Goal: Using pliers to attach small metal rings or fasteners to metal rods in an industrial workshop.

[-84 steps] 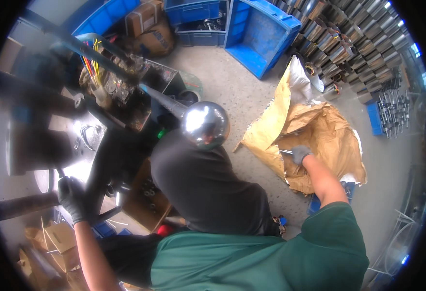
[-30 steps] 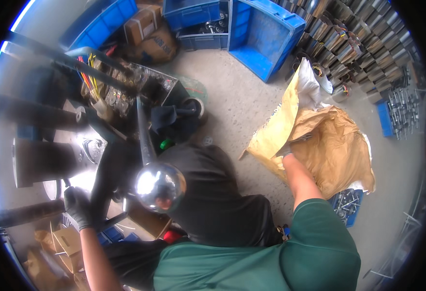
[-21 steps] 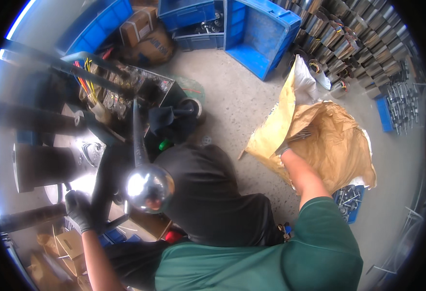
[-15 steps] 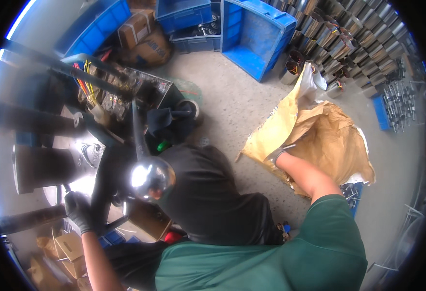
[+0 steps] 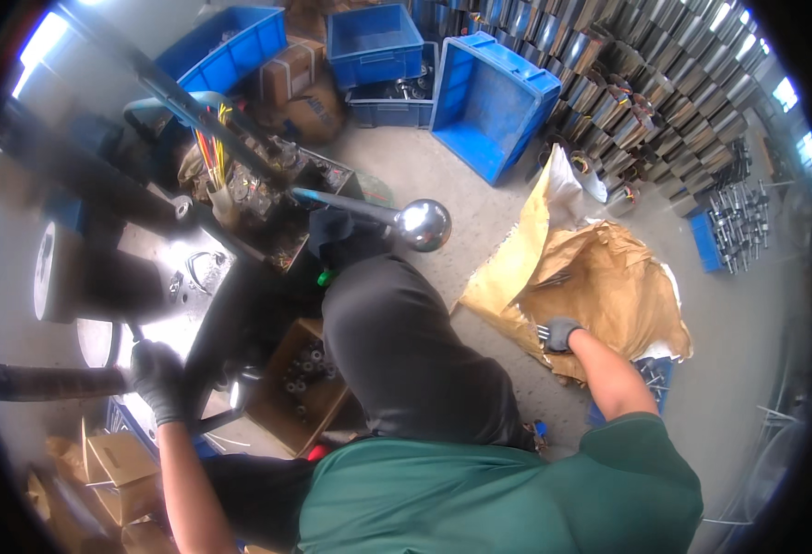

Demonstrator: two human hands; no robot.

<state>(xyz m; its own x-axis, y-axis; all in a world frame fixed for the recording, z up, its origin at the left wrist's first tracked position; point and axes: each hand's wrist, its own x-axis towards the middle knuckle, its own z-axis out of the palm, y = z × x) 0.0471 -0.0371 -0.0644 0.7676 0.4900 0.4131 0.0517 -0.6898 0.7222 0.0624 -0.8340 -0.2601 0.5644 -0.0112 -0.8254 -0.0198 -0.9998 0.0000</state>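
Note:
My right hand (image 5: 563, 333), in a grey glove, is closed on several thin metal rods (image 5: 544, 336). It is at the near left edge of an open brown paper sack (image 5: 623, 294) with a white lining. More rods show inside the sack's folds. My left hand (image 5: 157, 380), gloved too, is at the press-like machine (image 5: 152, 328), beside its bright metal table and just under a dark cylinder. Its fingers are curled, and what they grip is hidden. A lever with a shiny ball end (image 5: 423, 224) reaches out from the machine above my leg.
A cardboard box of small round metal parts (image 5: 304, 379) stands beside my leg. Blue crates (image 5: 494, 111) are at the far side. Stacked metal tubes (image 5: 628, 92) fill the far right, with shafts (image 5: 741, 222) below them. A blue tray (image 5: 651, 383) lies partly under the sack.
The ball-ended lever has swung away from me, to the right. My right hand has come out of the sack's folds toward its near edge, now showing several rods. My left hand stays by the machine.

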